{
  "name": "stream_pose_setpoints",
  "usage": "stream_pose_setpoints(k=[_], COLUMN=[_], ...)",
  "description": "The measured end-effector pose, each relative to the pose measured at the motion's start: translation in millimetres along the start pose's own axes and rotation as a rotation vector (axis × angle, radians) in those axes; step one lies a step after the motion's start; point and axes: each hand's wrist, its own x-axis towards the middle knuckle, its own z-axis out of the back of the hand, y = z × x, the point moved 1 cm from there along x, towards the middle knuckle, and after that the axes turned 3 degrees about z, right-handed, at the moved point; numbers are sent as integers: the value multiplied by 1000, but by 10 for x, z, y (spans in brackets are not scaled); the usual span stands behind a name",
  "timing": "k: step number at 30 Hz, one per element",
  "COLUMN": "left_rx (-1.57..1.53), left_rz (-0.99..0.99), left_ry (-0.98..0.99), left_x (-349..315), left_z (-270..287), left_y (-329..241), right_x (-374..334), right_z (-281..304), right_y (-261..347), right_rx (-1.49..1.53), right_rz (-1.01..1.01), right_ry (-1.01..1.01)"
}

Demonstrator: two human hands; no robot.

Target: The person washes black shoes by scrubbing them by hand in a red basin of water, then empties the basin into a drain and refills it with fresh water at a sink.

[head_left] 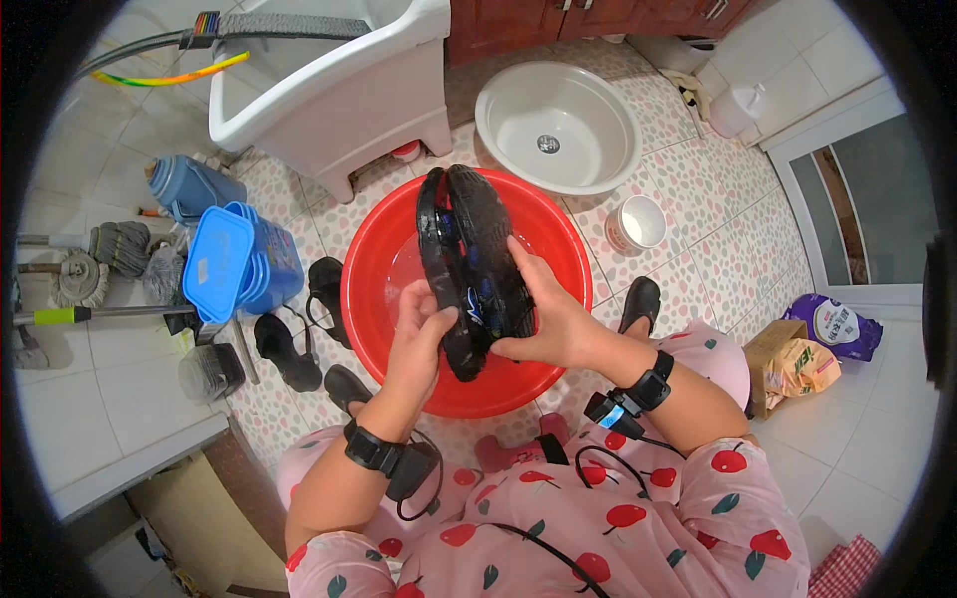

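Note:
Over the red basin I hold a pair of wet black shoes, pressed side by side with their soles facing outward. Bits of blue show in the gap between them. My left hand grips the left shoe near its lower end, its fingers partly hidden. On the other side, my right hand clasps the right shoe, fingers along the sole and thumb at the lower end. Some water is visible in the basin beside the shoes.
A grey-white tub and a small white bucket stand beyond the basin. Black sandals lie at left, near a blue lidded bucket and mops. A white sink stands at the back left, a cardboard box at right.

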Motion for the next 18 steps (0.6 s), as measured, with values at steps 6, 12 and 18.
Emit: stream_pose_setpoints(k=[6, 12, 18], left_rx=[68, 159, 175], left_rz=[-23, -30, -25], left_ry=[64, 140, 182], left_x=[-28, -30, -19], left_z=[-48, -35, -33], left_y=[-42, -44, -13], right_x=[-2, 14, 22], right_z=[41, 38, -8], right_y=[6, -22, -77], right_rx=[53, 76, 183], right_rz=[-46, -28, -97], right_ry=[13, 7, -13])
